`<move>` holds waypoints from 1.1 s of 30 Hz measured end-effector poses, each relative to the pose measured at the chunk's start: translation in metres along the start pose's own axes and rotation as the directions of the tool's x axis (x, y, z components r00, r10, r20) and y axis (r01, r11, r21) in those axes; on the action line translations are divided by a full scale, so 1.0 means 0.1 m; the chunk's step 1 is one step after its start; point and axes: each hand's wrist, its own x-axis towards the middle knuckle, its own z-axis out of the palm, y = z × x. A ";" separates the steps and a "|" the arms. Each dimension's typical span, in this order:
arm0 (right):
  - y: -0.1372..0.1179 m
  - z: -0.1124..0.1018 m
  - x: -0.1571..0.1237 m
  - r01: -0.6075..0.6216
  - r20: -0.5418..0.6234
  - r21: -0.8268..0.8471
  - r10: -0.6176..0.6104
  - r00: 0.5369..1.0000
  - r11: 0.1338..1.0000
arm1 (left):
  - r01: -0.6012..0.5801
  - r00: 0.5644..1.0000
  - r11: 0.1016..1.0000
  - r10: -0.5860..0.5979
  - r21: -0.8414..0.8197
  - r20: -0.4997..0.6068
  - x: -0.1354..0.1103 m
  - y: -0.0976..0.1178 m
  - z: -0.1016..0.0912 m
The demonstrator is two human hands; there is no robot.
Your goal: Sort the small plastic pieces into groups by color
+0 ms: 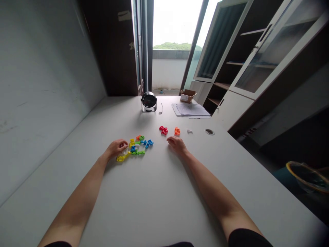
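Plastic pieces (133, 149), multicoloured: our left hand (117, 148) curled among them, pinch unclear; right hand (177, 145) loosely open beside them.

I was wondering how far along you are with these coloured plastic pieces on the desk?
Done so far: the red pieces and the orange pieces each sit in their own small group. In hand: the left hand is at the edge of the mixed heap, with the right hand resting nearby. Left: yellow, blue and green pieces remain mixed there.
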 end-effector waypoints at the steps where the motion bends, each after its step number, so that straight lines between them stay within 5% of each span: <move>1: 0.00 0.00 0.00 0.002 0.000 0.000 -0.002 1.000 1.000 | 0.006 1.000 1.000 -0.006 0.000 -0.013 0.01 -0.02 0.01; 9: -0.02 -0.02 0.00 -0.001 0.006 0.001 0.001 1.000 1.000 | 0.247 0.941 0.955 -0.195 0.165 -0.276 0.02 -0.27 -0.03; 16: -0.04 -0.03 -0.01 -0.001 0.009 0.003 0.001 1.000 1.000 | 0.021 0.995 0.977 0.002 0.212 -0.104 0.01 -0.11 -0.03; 23: -0.06 -0.03 0.00 -0.017 0.024 -0.001 0.017 1.000 1.000 | 0.237 0.963 0.908 -0.174 0.346 -0.204 -0.02 -0.06 -0.02; 33: -0.05 -0.03 0.00 -0.020 0.022 -0.001 0.020 1.000 1.000 | 0.201 0.975 0.905 -0.148 0.376 -0.165 0.02 0.20 0.12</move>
